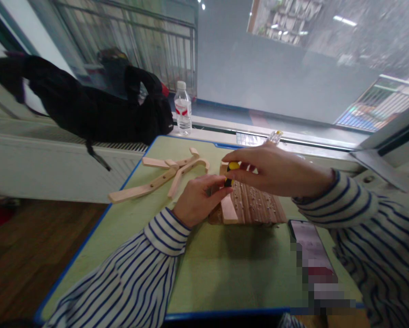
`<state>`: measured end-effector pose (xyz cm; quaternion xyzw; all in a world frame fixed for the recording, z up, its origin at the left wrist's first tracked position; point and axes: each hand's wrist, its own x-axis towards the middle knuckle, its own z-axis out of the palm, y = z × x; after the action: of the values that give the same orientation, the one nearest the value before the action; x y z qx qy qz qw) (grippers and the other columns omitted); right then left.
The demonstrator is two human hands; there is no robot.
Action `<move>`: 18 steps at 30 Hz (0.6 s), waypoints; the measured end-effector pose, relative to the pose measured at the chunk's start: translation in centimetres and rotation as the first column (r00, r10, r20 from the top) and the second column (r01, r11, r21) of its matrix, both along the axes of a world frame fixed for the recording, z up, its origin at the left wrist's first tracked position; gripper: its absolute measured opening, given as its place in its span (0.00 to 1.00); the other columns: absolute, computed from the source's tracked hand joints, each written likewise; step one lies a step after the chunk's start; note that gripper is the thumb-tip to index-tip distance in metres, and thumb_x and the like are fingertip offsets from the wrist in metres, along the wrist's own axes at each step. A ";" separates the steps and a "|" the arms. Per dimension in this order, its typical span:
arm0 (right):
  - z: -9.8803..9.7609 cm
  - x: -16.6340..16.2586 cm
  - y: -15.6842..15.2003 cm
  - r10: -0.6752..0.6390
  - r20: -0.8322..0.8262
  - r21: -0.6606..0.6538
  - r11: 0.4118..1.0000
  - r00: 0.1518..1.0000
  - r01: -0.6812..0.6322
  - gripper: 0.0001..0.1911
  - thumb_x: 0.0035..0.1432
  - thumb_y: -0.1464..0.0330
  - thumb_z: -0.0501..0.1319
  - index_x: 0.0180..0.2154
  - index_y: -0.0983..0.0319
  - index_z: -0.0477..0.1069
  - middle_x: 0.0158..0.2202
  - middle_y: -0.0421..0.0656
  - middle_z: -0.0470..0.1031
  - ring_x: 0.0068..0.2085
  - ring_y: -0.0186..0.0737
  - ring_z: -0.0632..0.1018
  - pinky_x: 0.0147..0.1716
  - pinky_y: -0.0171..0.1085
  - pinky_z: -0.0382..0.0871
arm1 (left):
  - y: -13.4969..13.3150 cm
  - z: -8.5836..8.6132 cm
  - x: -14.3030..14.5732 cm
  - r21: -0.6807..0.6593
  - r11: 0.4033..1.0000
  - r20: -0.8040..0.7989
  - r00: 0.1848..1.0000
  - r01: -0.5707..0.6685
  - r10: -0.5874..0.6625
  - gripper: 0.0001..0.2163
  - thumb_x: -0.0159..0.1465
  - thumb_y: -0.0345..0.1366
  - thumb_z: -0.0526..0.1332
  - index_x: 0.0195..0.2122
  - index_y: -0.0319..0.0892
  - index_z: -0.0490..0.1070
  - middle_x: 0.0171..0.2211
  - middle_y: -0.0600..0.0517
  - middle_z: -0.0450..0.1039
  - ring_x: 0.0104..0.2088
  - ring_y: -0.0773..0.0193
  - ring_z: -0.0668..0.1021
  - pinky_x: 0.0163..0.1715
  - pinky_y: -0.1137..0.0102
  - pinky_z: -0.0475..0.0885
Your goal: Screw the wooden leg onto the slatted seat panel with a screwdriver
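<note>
My right hand (259,168) grips the top of an upright screwdriver (229,173) with a black and yellow handle, thumb and fingers pinching it. From the left, my left hand (199,198) closes its thumb and index finger around the lower part of the same handle. The screwdriver's tip is hidden behind my fingers. Beneath it a pale wooden strip (229,210) lies on a brown wooden block (259,205) pitted with many small holes. Left of the block rests a joined frame of pale wooden pieces (165,176), with dark screw spots along its longest bar.
The green table (197,278) has a blue edge. A phone (309,241) lies at right, partly pixelated. On the sill by the window stand a water bottle (183,109) and a clear plastic item (274,136). A black bag (98,107) lies at the left over the radiator (54,166).
</note>
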<state>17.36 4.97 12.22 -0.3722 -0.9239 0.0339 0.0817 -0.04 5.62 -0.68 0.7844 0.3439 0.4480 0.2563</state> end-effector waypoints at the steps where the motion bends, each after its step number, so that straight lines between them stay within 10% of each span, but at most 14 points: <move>1: -0.1 0.0 0.0 0.013 -0.015 0.008 1.000 1.000 -0.013 0.16 0.62 0.63 0.53 0.48 0.62 0.69 0.36 0.42 0.76 0.32 0.33 0.73 0.30 0.32 0.59 | 0.0 -0.1 0.0 -0.003 1.000 0.004 1.000 0.002 -0.002 0.09 0.60 0.38 0.62 0.40 0.43 0.75 0.35 0.53 0.78 0.35 0.64 0.77 0.37 0.69 0.71; 18: 0.0 -0.1 -0.1 -0.024 -0.013 0.046 0.999 1.000 0.025 0.15 0.62 0.64 0.51 0.44 0.62 0.72 0.32 0.41 0.76 0.31 0.32 0.73 0.32 0.33 0.58 | 0.1 0.5 -0.1 -0.097 0.990 -0.036 0.994 0.099 -0.103 0.09 0.65 0.36 0.57 0.43 0.44 0.73 0.39 0.54 0.77 0.39 0.65 0.76 0.41 0.70 0.69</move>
<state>17.23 4.83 12.21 -0.3812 -0.9194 0.0137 0.0964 -0.16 5.67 -0.22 0.7966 0.3300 0.4014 0.3087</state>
